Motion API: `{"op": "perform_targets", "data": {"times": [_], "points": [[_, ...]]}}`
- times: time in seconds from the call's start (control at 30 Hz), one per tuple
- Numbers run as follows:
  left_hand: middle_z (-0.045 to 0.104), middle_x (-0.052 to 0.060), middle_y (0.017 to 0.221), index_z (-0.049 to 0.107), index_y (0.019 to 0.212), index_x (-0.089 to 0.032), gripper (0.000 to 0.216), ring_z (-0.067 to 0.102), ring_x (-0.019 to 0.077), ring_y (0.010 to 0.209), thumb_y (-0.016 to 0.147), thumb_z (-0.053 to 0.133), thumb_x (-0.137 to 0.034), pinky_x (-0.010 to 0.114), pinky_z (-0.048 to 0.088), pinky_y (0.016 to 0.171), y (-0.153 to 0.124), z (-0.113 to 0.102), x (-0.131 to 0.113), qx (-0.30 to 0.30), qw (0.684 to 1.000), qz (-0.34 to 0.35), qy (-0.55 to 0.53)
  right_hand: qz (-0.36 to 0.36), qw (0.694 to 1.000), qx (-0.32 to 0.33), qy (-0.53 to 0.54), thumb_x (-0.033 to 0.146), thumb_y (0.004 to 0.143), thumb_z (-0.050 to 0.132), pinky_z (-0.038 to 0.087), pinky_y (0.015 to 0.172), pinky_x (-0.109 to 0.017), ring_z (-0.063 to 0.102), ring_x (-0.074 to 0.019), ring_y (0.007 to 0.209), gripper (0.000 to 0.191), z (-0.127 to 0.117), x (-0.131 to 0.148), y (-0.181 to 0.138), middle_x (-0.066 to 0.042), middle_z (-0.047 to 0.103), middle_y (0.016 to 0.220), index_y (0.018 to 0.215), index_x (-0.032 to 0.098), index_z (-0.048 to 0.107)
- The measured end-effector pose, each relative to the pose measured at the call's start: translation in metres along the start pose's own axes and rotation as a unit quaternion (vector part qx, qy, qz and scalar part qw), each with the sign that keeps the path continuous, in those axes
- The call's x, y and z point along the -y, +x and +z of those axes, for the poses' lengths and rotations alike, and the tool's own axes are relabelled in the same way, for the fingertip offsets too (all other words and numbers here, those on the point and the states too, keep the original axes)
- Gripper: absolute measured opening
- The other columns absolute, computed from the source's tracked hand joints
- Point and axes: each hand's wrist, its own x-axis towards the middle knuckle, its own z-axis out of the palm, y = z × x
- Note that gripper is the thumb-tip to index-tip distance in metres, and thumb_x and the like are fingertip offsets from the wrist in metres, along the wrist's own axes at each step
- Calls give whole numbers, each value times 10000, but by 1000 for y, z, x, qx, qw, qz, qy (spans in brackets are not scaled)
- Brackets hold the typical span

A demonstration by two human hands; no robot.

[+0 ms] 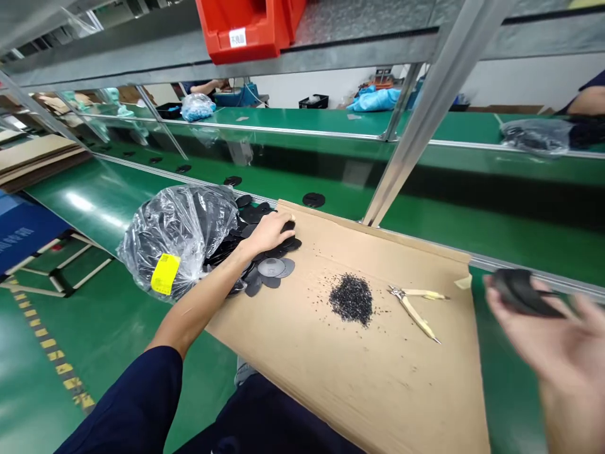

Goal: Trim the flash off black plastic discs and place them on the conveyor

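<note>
My left hand point(270, 234) reaches over a pile of thin black plastic discs point(271, 268), its fingers curled onto some of them at the pile's far side. On the right, blurred by motion, my right hand point(553, 334) is palm up and holds a small stack of black discs point(517, 291) between thumb and fingers. Between the hands lie a heap of small black plastic bits point(352, 299) and a pair of nippers point(413, 306) with pale handles, spread apart. All these rest on a cardboard sheet point(302, 334).
Left of the pile sits a clear plastic bag point(174, 233) of black parts with a yellow label. Single black discs point(314, 200) lie on the green conveyor point(265, 170) behind a metal post point(420, 120). A red bin point(250, 31) stands on the shelf above. Other people's arms show across the line.
</note>
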Motion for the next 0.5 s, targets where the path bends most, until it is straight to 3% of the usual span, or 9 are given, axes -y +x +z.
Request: {"op": "perform_targets", "data": {"times": [0.07, 0.13, 0.17, 0.23, 0.3, 0.4, 0.5], "points": [[654, 150, 1318, 590, 1266, -162, 329, 639, 278, 1225, 995, 541, -343, 441, 501, 1082, 2, 4, -12, -24, 997, 21, -70, 109, 976, 84, 168, 417, 976, 571, 622, 818, -485, 611, -394, 1251, 356, 34, 20, -15, -226, 486, 1502, 1264, 238, 679], [643, 149, 1332, 519, 1364, -173, 439, 689, 248, 1160, 1047, 390, -449, 394, 566, 978, 4, 11, -31, -31, 973, 34, -226, 149, 947, 161, 234, 376, 850, 762, 651, 824, -462, 650, -380, 1191, 376, 72, 41, -27, -169, 535, 1468, 1196, 265, 667], [653, 148, 1311, 506, 1380, -179, 487, 708, 247, 1122, 1048, 352, -500, 385, 588, 924, 3, 16, -42, -24, 943, 33, -331, 153, 935, 190, 256, 377, 797, 820, 666, 789, -443, 676, -361, 1134, 436, 92, 51, -32, -145, 562, 1437, 1187, 262, 663], [691, 140, 1233, 544, 1350, -184, 553, 729, 257, 1062, 1020, 360, -588, 376, 613, 842, 1, 26, -64, 7, 847, 10, -531, 142, 922, 232, 276, 398, 748, 866, 677, 687, -385, 698, -315, 1031, 526, 126, 68, -40, -116, 638, 1309, 1205, 242, 657], [721, 131, 1160, 605, 1278, -183, 571, 736, 249, 1006, 1001, 381, -630, 342, 619, 770, -1, 35, -81, 45, 770, -39, -636, 110, 920, 257, 276, 409, 750, 869, 664, 614, -335, 685, -282, 973, 540, 151, 80, -44, -102, 676, 1189, 1209, 206, 670], [745, 129, 1104, 653, 1182, -164, 596, 728, 189, 872, 1022, 336, -642, 249, 579, 625, -1, 40, -95, 65, 715, -111, -687, 74, 921, 266, 276, 415, 776, 845, 629, 555, -294, 659, -241, 895, 529, 170, 89, -41, -92, 685, 1122, 1221, 182, 681], [759, 128, 1056, 659, 1120, -147, 614, 696, 140, 737, 1041, 298, -638, 208, 524, 529, 5, 40, -101, 40, 691, -133, -710, 61, 924, 271, 265, 406, 798, 819, 597, 536, -288, 636, -205, 787, 529, 171, 92, -34, -72, 687, 1034, 1250, 186, 655]]}}
